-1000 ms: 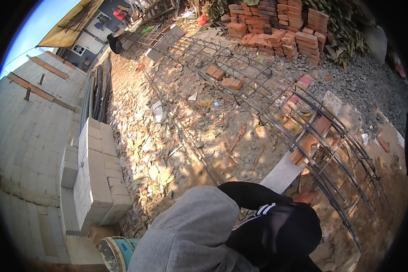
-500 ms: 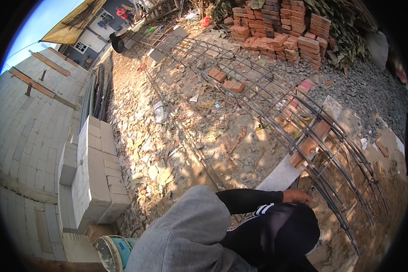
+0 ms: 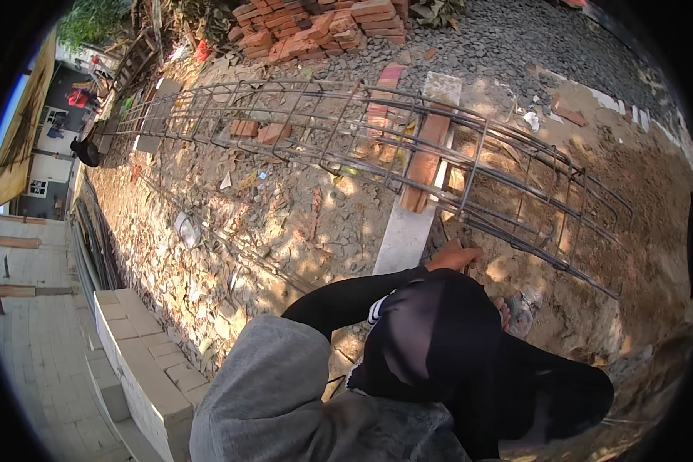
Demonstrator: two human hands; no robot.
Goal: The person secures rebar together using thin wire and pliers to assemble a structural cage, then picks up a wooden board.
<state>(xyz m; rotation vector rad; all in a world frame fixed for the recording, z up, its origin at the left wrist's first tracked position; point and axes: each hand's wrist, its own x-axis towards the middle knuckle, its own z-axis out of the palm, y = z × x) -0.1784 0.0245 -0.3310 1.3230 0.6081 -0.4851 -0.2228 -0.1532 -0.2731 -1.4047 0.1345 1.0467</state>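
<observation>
My left hand [image 3: 454,256], in a black sleeve, reaches past my bent knee to the near side of a long rebar cage [image 3: 508,223]. Its fingers stretch forward just below the cage's near bars; I see nothing held in them. Only the curled fingers of my right hand [image 3: 503,310] show beyond the dark knee [image 3: 439,323]; what they hold, if anything, is hidden. Against those fingers lies a crumpled clear plastic piece [image 3: 525,309]. Under the cage, a reddish wooden block [image 3: 426,163] rests across a pale grey plank [image 3: 402,237].
Two loose bricks [image 3: 259,132] lie by the cage. Stacked red bricks [image 3: 308,35] and grey gravel [image 3: 508,46] stand at the far side. Pale blocks [image 3: 142,339] are piled at left near a block wall [image 3: 23,346]. Rubble and leaves cover the ground [image 3: 239,231].
The view has swung right, so the cage lies more crosswise. My left hand stays near its bars. My right hand's fingers and the clear plastic have come into view beyond the knee.
</observation>
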